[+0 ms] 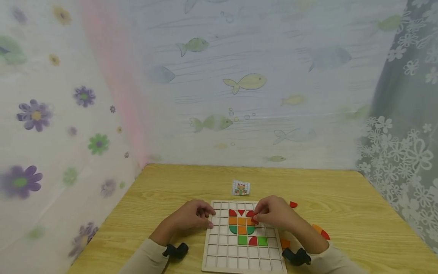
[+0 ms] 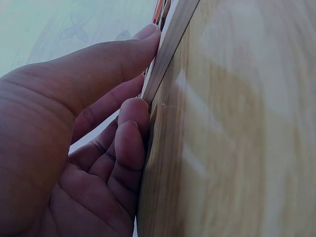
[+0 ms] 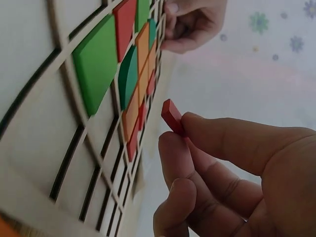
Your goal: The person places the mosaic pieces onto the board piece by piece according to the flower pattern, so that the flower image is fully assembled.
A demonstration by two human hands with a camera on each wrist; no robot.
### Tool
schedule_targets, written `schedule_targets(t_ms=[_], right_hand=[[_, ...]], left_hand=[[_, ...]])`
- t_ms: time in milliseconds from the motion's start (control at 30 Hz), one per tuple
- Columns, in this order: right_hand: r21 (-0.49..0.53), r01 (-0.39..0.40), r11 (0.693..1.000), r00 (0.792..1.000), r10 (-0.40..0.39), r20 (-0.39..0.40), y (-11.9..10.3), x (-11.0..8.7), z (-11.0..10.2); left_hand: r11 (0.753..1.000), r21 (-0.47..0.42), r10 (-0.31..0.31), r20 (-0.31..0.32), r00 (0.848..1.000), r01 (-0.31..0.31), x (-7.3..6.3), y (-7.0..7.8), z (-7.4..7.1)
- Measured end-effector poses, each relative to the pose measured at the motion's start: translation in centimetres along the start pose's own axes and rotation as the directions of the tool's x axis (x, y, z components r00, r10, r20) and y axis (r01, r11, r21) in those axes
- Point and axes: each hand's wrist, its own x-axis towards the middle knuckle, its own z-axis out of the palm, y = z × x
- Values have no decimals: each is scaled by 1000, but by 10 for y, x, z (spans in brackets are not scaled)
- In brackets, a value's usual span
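A wooden grid board (image 1: pixel 222 262) lies on the table, partly filled with flat coloured pieces. At its left edge my left hand (image 1: pixel 191 219) holds the rim, thumb tip (image 2: pixel 149 31) on the edge and the other fingers curled beside it. Between thumb and fingers, my right hand (image 1: pixel 278 215) pinches a small red piece (image 3: pixel 172 117) above the board's right part. Near that hand sit a red triangle (image 1: pixel 241 212), orange squares (image 1: pixel 241 221) and teal rounded pieces (image 1: pixel 233 230). Lower down, a red quarter-circle (image 1: pixel 253 241) lies between two green squares (image 1: pixel 242 240).
Behind the board lies a small picture card (image 1: pixel 241 188) with a coloured grid pattern. Loose pieces rest on the table to the right: a red one (image 1: pixel 293 204), an orange one (image 1: pixel 285 243), and an orange one (image 1: pixel 316 229) against another red one (image 1: pixel 325 234).
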Motion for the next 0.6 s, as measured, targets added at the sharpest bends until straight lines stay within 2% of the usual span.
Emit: schedule_targets(t_ms=[267,500,600], right_hand=[[57,52,997,995,-57,80,-11,2,8],[48,97,994,988,-102,114,-20,4,18],[46,91,995,988,-96,125,-23,5,22]], left_hand=[[1000,-4,6,5,1000,-6,0,0,0],[1000,12,2,-4,1000,-2,0,1,-1],[1000,12,-2,-5,1000,2,0,2,-1]])
